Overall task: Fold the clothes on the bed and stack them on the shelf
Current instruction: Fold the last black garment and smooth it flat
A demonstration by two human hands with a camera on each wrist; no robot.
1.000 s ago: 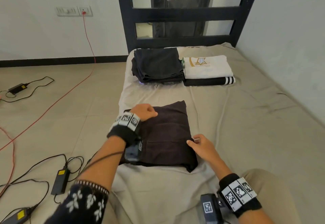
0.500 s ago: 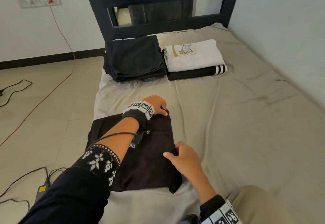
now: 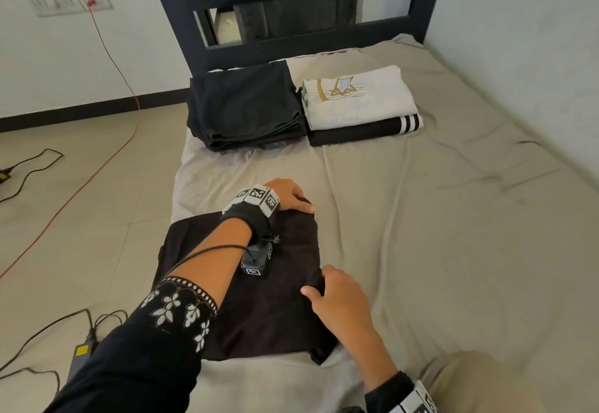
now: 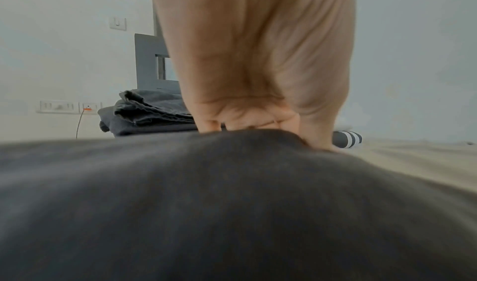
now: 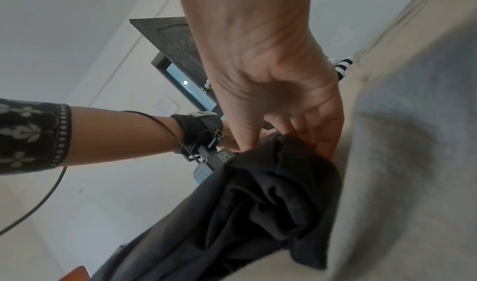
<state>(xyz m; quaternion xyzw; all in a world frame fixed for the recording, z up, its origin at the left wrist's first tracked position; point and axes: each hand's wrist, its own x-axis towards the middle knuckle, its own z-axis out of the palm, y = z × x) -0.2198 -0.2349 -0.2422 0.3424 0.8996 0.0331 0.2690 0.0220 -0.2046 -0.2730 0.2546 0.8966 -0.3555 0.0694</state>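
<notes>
A folded dark brown garment lies on the near part of the beige mattress. My left hand grips its far right corner, fingers curled over the edge. My right hand pinches the right edge halfway down, thumb on top and fingers under the cloth. The garment bunches up under that grip. At the head of the bed sit a pile of folded black clothes and a folded white shirt on a black striped piece.
A dark headboard stands behind the piles. The white wall runs along the bed's right side. Cables and power adapters lie on the tiled floor to the left, with a red cord up to a wall socket.
My left hand slid from the garment's far left area to its far right corner and took hold. My right hand closed on the right edge. The camera view shifted left and closer.
</notes>
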